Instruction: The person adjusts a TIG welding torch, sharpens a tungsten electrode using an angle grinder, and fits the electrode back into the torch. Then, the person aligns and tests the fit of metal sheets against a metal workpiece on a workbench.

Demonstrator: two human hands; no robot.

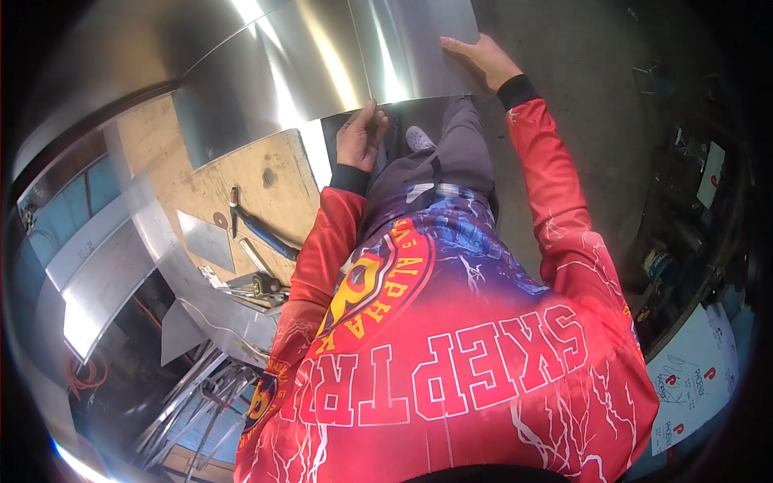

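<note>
A large shiny metal sheet [306, 68] spans the top of the view, partly over a wooden tabletop [278, 181] and jutting past it. My left hand [362, 137] is closed at the sheet's near edge, fingertips pinching it. At the sheet's right end, my right hand [485, 60] grips the edge with the thumb on top; its other fingers are partly hidden. On the wood below lie a tool with blue handles [270, 237], a small metal piece [205, 239] and a tape measure [264, 283].
More metal sheets [113, 270] and long metal strips [189, 398] stand at the left. Printed white-blue sheets [692, 382] lie at the lower right. A dark concrete floor [555, 72] stretches to the right, with a grey shoe [419, 138] below the sheet.
</note>
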